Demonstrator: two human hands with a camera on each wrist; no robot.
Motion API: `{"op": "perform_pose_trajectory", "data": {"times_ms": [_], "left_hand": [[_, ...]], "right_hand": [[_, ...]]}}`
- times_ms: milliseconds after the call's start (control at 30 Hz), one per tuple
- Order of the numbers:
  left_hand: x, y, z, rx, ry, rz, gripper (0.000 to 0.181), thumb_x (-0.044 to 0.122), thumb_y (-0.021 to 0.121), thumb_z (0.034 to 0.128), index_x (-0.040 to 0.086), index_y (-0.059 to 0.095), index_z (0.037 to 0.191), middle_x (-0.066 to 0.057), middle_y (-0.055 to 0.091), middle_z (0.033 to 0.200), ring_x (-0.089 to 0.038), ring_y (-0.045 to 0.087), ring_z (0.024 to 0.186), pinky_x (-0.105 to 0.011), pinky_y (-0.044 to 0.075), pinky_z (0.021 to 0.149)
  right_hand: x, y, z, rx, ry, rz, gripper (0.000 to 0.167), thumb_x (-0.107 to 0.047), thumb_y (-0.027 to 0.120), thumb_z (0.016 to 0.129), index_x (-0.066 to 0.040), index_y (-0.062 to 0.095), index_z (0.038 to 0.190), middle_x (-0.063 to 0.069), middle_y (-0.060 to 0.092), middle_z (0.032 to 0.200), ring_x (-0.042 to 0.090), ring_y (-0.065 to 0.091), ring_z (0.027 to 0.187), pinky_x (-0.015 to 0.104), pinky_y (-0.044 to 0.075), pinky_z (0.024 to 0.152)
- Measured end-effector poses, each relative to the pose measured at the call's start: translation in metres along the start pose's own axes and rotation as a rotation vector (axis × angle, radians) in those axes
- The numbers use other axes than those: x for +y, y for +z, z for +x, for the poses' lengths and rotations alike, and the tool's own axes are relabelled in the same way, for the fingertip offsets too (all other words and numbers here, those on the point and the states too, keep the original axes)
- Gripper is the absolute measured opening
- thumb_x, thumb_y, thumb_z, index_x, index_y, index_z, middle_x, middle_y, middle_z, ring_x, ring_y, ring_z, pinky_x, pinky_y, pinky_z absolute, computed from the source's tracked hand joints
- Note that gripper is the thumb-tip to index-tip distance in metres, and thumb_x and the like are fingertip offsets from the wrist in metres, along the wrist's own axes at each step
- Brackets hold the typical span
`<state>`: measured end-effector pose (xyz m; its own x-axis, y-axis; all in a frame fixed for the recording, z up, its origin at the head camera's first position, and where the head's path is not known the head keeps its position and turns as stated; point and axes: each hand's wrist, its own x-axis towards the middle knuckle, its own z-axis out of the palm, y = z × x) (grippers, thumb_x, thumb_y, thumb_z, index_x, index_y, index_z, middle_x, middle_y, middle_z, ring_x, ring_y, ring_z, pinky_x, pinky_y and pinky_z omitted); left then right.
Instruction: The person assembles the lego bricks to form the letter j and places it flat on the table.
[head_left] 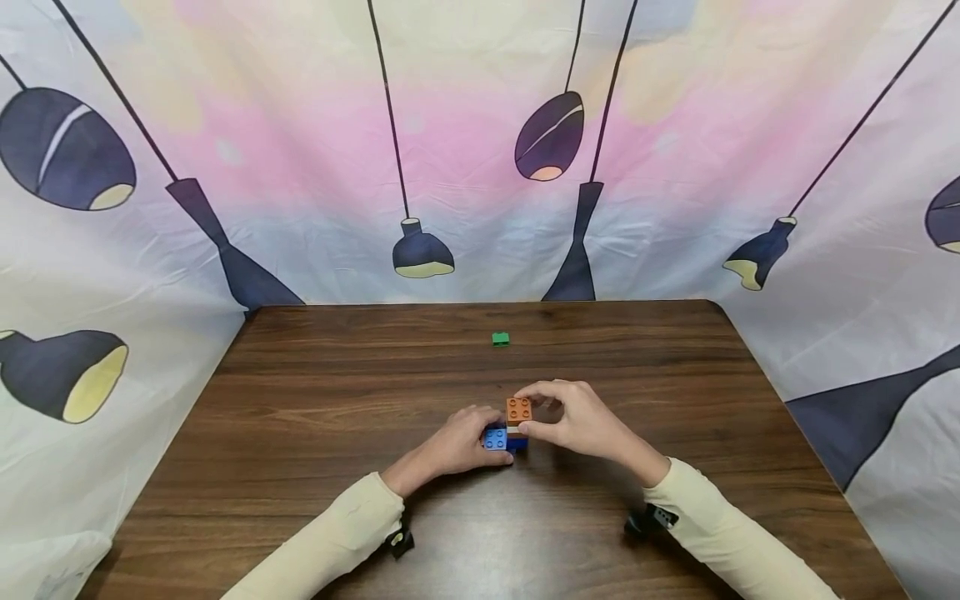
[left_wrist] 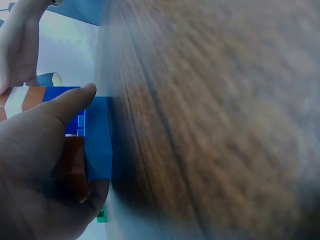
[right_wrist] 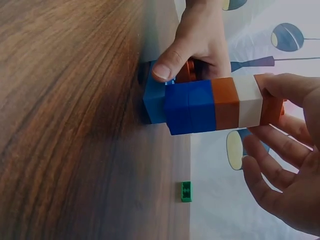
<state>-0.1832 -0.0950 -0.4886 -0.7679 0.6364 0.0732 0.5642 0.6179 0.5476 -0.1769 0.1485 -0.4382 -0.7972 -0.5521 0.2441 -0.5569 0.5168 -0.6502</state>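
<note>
My right hand (head_left: 581, 421) pinches the top of an upright stack of bricks (right_wrist: 225, 105). From the top it runs orange, white, orange, then dark blue. Beside it, my left hand (head_left: 457, 442) grips a lighter blue brick (left_wrist: 98, 145) low at the table, with its thumb across the front. An orange brick (left_wrist: 74, 162) sits on that blue brick, partly covered by the left hand. The head view shows blue studs (head_left: 495, 438) between the left fingers and thumb. Whether the stack's dark blue end is joined to the lighter blue brick, I cannot tell.
A small green brick (head_left: 501, 339) lies alone near the back of the dark wooden table (head_left: 337, 358). Behind the table and at both sides hangs a cloth (head_left: 465, 150) printed with lamps.
</note>
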Motion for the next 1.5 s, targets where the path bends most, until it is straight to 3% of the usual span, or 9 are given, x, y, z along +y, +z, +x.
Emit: {"op": "perform_pose_trajectory", "data": {"times_ms": [267, 500, 633, 867, 1133, 1500], "left_hand": [[0.001, -0.009, -0.016, 0.044, -0.045, 0.006, 0.055, 0.038, 0.083, 0.0863, 0.011, 0.065, 0.13, -0.003, 0.067, 0.125, -0.022, 0.06, 0.116, -0.047, 0.049, 0.097], [-0.01, -0.014, -0.035, 0.11, -0.103, 0.004, 0.056, 0.037, 0.084, 0.0859, 0.011, 0.065, 0.131, -0.003, 0.067, 0.124, -0.024, 0.061, 0.116, -0.05, 0.049, 0.098], [-0.013, -0.017, -0.041, 0.14, -0.095, -0.001, 0.051, 0.035, 0.082, 0.0883, 0.011, 0.065, 0.13, -0.003, 0.067, 0.124, -0.025, 0.061, 0.116, -0.05, 0.049, 0.097], [-0.014, -0.016, -0.045, 0.203, -0.022, -0.018, 0.036, 0.024, 0.081, 0.0897, 0.012, 0.07, 0.122, -0.003, 0.072, 0.119, -0.02, 0.068, 0.11, -0.044, 0.054, 0.091], [-0.018, -0.019, -0.041, 0.164, -0.042, -0.09, 0.033, 0.025, 0.078, 0.0922, 0.014, 0.07, 0.122, -0.001, 0.074, 0.117, -0.016, 0.068, 0.11, -0.042, 0.054, 0.093], [-0.025, -0.025, -0.033, 0.114, -0.079, -0.173, 0.035, 0.029, 0.074, 0.0957, 0.013, 0.069, 0.126, 0.0, 0.074, 0.111, -0.011, 0.069, 0.098, -0.033, 0.056, 0.085]], "right_hand": [[0.001, -0.003, -0.006, 0.027, -0.003, 0.04, 0.048, -0.04, 0.081, 0.088, -0.017, 0.069, 0.129, -0.005, 0.073, 0.112, 0.025, 0.069, 0.101, 0.041, 0.057, 0.081], [0.001, 0.0, -0.015, 0.076, 0.028, 0.064, 0.045, -0.039, 0.079, 0.09, -0.02, 0.069, 0.13, -0.003, 0.073, 0.116, 0.02, 0.069, 0.101, 0.035, 0.057, 0.08], [0.001, 0.002, -0.018, 0.106, 0.052, 0.059, 0.043, -0.039, 0.079, 0.09, -0.021, 0.07, 0.128, -0.005, 0.073, 0.112, 0.015, 0.068, 0.097, 0.032, 0.056, 0.078], [0.0, 0.005, -0.018, 0.147, 0.044, 0.047, 0.04, -0.034, 0.082, 0.088, -0.02, 0.071, 0.125, -0.006, 0.074, 0.107, 0.008, 0.067, 0.093, 0.03, 0.056, 0.076], [0.006, 0.007, -0.008, 0.193, 0.029, 0.082, 0.031, -0.025, 0.082, 0.089, -0.016, 0.074, 0.117, -0.005, 0.075, 0.097, 0.007, 0.068, 0.086, 0.029, 0.057, 0.07], [0.021, 0.006, 0.012, 0.229, 0.048, 0.11, 0.027, -0.027, 0.078, 0.092, -0.013, 0.074, 0.115, -0.006, 0.075, 0.094, 0.007, 0.069, 0.082, 0.028, 0.056, 0.071]]}}
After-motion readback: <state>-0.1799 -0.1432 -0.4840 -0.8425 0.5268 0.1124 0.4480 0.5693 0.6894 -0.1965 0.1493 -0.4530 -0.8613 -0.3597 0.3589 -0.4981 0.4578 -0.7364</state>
